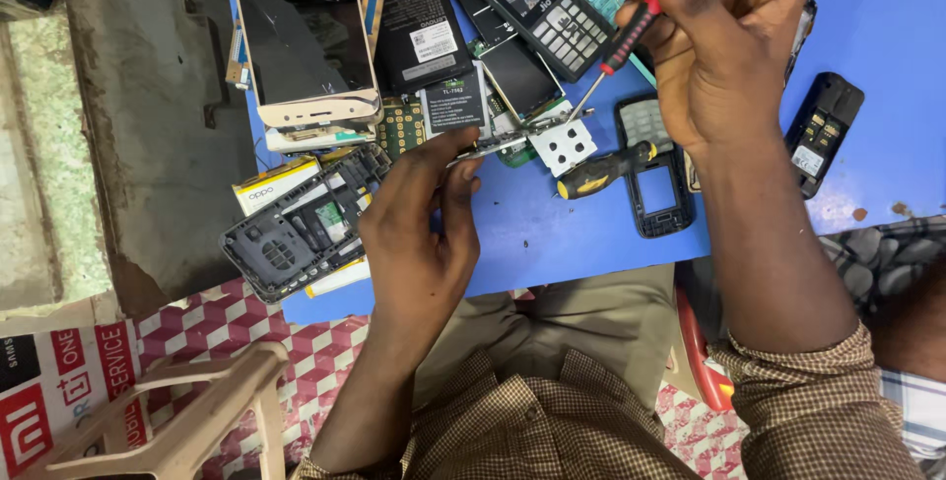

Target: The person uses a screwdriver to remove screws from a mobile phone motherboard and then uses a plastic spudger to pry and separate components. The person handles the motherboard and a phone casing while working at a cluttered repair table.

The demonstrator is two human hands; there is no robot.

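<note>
My left hand (419, 219) pinches the near end of a small phone circuit board (527, 135) with a white perforated metal shield (565, 146), holding it above the blue table (552, 234). My right hand (724, 41) grips a red-and-black screwdriver (616, 46); its thin tip comes down onto the board by the shield. A black phone rear housing (296, 229) lies just left of my left hand.
A yellow-and-black screwdriver (601, 172) lies under the board. Around it are a black keypad frame (655, 160), a black keypad phone (537, 2), flat black batteries (424, 36), a gold phone shell (305, 36), another black housing (826, 130). A beige plastic stool (187, 411) stands lower left.
</note>
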